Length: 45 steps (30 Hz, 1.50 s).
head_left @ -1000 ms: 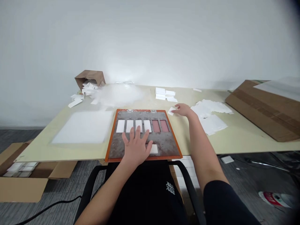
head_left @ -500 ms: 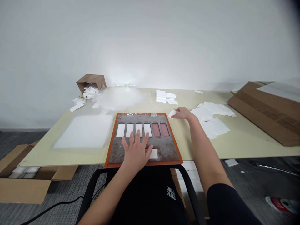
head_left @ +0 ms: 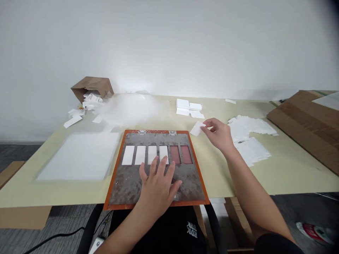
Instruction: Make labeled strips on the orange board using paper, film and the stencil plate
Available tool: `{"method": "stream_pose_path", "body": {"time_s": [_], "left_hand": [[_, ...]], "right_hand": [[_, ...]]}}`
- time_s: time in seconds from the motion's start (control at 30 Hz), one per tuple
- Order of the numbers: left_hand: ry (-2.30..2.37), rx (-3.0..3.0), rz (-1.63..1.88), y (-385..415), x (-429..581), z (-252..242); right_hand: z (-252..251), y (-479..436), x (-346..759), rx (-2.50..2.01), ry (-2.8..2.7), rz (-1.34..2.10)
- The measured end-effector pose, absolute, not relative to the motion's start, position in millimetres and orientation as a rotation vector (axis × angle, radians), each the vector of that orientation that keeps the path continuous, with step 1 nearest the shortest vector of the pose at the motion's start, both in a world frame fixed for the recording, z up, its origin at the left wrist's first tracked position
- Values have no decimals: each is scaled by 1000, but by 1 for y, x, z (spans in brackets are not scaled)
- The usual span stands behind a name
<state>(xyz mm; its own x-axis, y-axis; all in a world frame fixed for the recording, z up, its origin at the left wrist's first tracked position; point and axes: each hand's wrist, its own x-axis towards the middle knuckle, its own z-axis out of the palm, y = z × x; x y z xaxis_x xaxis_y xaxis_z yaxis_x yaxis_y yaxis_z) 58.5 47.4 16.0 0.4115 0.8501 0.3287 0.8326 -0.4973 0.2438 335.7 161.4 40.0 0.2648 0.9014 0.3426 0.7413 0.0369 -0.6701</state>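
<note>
My left hand (head_left: 159, 187) lies with fingers spread over a grey board with an orange frame (head_left: 124, 187), its fingertips reaching the lower ends of the middle slots. White rectangular pieces fill the four left slots, such as the leftmost white piece (head_left: 128, 155). The two right slots show a reddish-pink bottom (head_left: 186, 155). My right hand (head_left: 217, 133) is closed in a pinch on a small white card (head_left: 197, 128), held just beyond the board's upper right corner. A bit of white shows by my left thumb; the rest of it is hidden.
Loose white sheets (head_left: 251, 150) lie right of my right hand, and a small white stack (head_left: 188, 108) sits farther back. A translucent white sheet (head_left: 79, 155) covers the left. A tipped cardboard box (head_left: 92, 84) spills white pieces; a large carton (head_left: 307, 123) stands right.
The view has shifted closer to the board. My right hand has lifted and turned with the white card in its fingers. My left hand stays spread on the board, covering more of the loose white piece.
</note>
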Motion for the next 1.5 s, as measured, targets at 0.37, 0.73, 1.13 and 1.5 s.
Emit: {"method": "stream_pose_path", "body": {"time_s": [0.37, 0.73, 1.13, 1.5], "left_hand": [[1478, 2630, 695, 48, 63, 16], [1518, 2615, 611, 50, 64, 16], [1502, 2628, 543, 52, 66, 19], [1514, 2656, 481, 51, 66, 20]], "right_hand": [[25, 153, 277, -1375, -1388, 1430], [19, 154, 275, -1409, -1406, 1501], [22, 153, 276, -1425, -1408, 1520], [22, 153, 275, -1432, -1393, 1505]]}}
